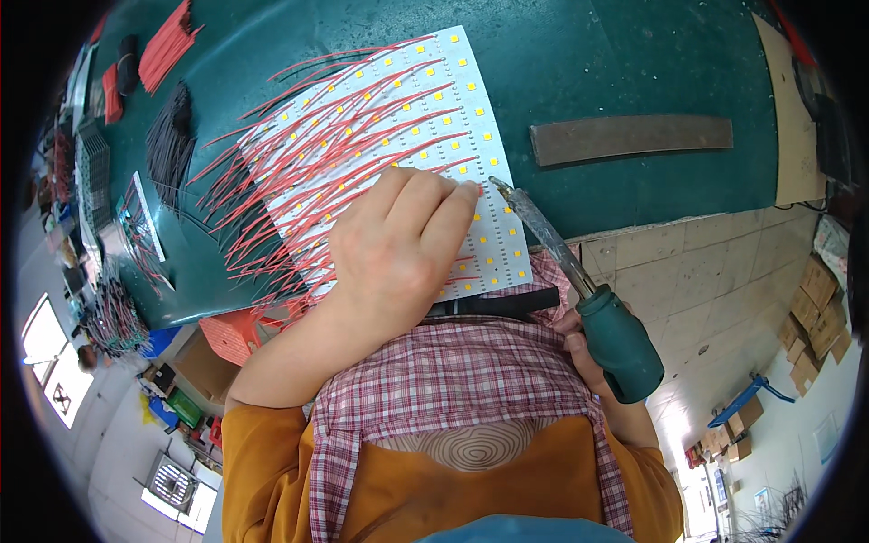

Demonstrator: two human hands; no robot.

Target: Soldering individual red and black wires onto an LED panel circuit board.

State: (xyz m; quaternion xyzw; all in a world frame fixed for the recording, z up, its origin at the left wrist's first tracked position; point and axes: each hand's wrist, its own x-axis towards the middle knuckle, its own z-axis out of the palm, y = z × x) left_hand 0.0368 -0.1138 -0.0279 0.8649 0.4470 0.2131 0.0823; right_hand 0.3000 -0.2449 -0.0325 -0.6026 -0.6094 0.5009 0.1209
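Note:
A white LED circuit board [505, 256] with rows of yellow chips lies on the green table, near its front edge. Many red and black wires [272, 195] run from its rows of pads out to the left. Over the board's middle, my left hand [398, 226] is closed, its fingertips pinching at a row of pads where a bit of red wire shows. My right hand [584, 353] grips a soldering iron [623, 346] by its thick green handle, which partly hides the fingers. The iron's tip meets the board just right of my left fingertips.
A flat dark strip [634, 140] rests on the table [615, 54] to the right. Bundles of black wires [170, 145] and red wires [169, 50] lie at the left. A red plastic crate [231, 335] stands below the table's front edge.

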